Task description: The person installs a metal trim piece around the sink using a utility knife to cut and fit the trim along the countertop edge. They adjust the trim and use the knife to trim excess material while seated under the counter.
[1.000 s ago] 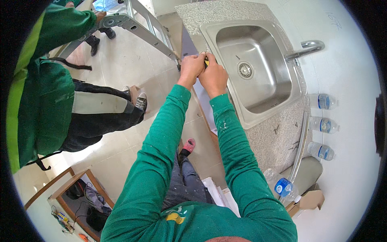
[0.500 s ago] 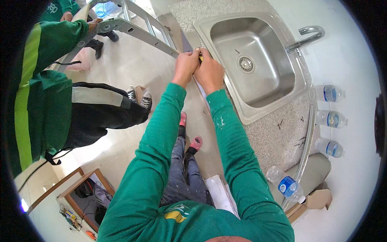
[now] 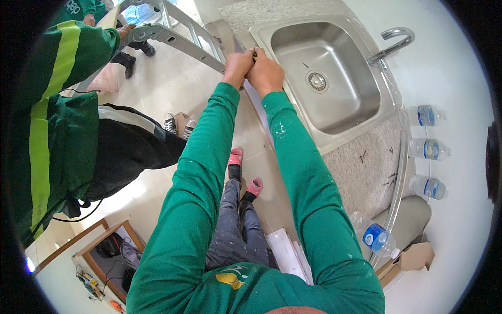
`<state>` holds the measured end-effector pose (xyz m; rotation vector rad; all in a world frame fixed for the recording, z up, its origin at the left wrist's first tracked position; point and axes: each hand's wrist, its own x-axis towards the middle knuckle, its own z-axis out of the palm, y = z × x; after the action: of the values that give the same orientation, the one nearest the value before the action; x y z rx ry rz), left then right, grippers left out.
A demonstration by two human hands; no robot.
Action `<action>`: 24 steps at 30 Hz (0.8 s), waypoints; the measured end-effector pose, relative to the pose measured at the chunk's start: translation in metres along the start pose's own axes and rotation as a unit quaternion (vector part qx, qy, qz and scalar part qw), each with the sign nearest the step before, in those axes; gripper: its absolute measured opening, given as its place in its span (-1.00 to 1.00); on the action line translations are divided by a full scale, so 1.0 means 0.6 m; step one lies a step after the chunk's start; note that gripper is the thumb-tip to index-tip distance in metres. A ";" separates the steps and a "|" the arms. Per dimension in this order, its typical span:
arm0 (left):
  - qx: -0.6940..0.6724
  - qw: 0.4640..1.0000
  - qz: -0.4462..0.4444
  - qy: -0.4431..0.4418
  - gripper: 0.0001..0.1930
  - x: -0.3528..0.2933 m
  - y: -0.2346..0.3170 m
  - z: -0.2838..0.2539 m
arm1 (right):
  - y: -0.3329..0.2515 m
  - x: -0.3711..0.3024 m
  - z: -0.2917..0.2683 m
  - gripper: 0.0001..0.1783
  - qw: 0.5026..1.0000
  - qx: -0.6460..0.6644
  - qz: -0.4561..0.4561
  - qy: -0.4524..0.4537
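Observation:
Both my hands meet at arm's length, by the front edge of the speckled countertop [image 3: 345, 178] and just left of the steel sink [image 3: 388, 102]. The fingers of my left hand [image 3: 238, 69] are closed. Pressed against it, my right hand [image 3: 266, 74] is closed too. A small black-and-yellow object [image 3: 255, 55] peeks out between the two, mostly covered by fingers, so its kind is hidden. Beyond my left hand, the leg of a metal stepladder [image 3: 180, 48] comes close to my knuckles.
At left a person in a green jacket [image 3: 73, 131] rests a hand on the ladder; another person [image 3: 78, 10] is farther back. A curved faucet [image 3: 405, 37], several plastic bottles [image 3: 380, 239] and loose screws [image 3: 363, 156] are at right. White boards [image 3: 285, 254] lean beside my legs.
My closed hands have moved slightly up and left in the picture, still together. Less of the black-and-yellow object shows. The person at left has shifted a little.

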<state>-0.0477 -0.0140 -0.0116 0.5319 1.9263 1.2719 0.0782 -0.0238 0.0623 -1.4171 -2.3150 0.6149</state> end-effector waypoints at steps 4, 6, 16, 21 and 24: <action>-0.009 1.000 0.005 -0.003 -0.53 -0.030 0.018 0.007 | 0.011 -0.003 0.001 -0.47 1.000 -0.007 -0.004 0.013; 0.019 1.000 -0.002 0.000 -0.51 -0.057 0.031 0.001 | 0.014 -0.009 0.003 -0.47 1.000 -0.005 -0.001 0.013; 0.156 0.980 0.125 0.009 -0.49 0.012 -0.003 -0.031 | -0.030 0.013 0.003 -0.54 0.999 0.028 0.013 0.007; 0.043 0.999 -0.030 0.006 -0.47 -0.010 0.051 0.001 | 0.007 0.039 0.015 -0.62 1.000 0.012 0.005 0.009; 0.081 0.996 -0.021 0.022 -0.43 -0.001 0.034 -0.003 | 0.009 0.028 0.020 -0.63 0.999 0.017 -0.018 0.033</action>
<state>-0.0501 -0.0073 0.0076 0.5458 2.0782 1.1168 0.0685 -0.0086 0.0503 -1.3578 -2.2629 0.5867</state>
